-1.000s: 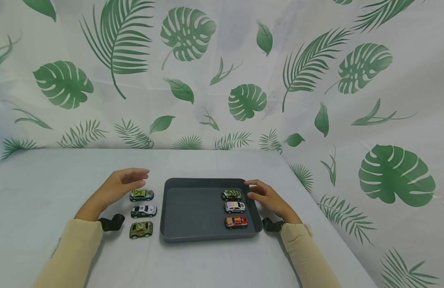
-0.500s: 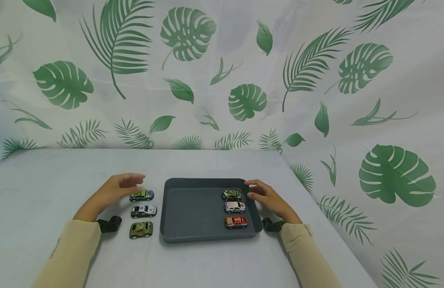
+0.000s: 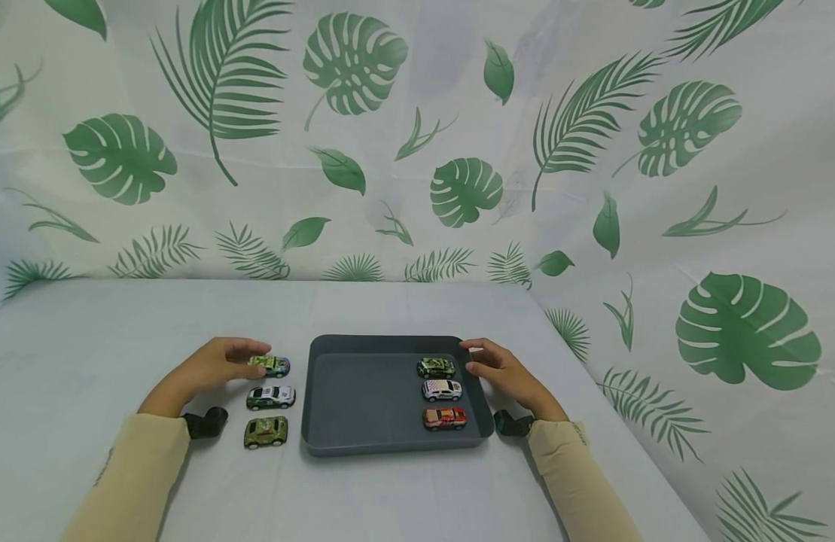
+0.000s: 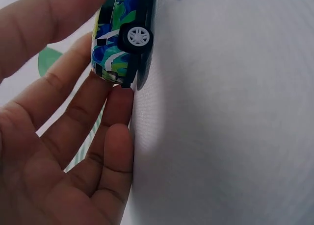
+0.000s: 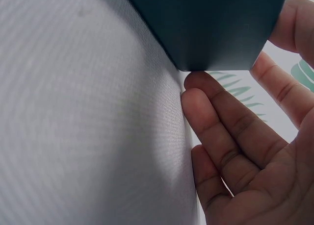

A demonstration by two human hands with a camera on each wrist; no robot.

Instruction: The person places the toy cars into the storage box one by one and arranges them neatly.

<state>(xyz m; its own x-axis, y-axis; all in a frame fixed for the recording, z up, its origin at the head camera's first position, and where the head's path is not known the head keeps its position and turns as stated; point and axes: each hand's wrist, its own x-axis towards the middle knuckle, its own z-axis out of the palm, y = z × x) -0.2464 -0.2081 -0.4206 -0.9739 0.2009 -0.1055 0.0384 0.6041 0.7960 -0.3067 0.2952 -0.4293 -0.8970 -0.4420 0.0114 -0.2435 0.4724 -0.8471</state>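
My left hand (image 3: pixel 214 367) pinches a green-and-blue patterned toy car (image 3: pixel 275 366), the farthest of three cars left of the tray. In the left wrist view, the car's (image 4: pixel 120 38) white-spoked wheel shows beside my thumb, with its lower edge at the cloth. Nearer to me stand a white-and-black toy car (image 3: pixel 271 397) and a camouflage toy car (image 3: pixel 265 432). At the far right corner of the dark grey tray (image 3: pixel 363 447), my right hand (image 3: pixel 501 369) holds the rim, thumb over the edge. The tray's outer wall (image 5: pixel 211 34) touches those fingers in the right wrist view.
Inside the tray on the right stand a green camouflage car (image 3: pixel 435 367), a white patterned car (image 3: pixel 442 390) and a red-and-tan car (image 3: pixel 445 418). White cloth covers the table (image 3: pixel 363 497). A leaf-print curtain (image 3: pixel 403 188) rises behind and to the right.
My left hand has come down from above the farthest left car, and its thumb and fingers are now around it. The right hand and the tray have stayed in place.
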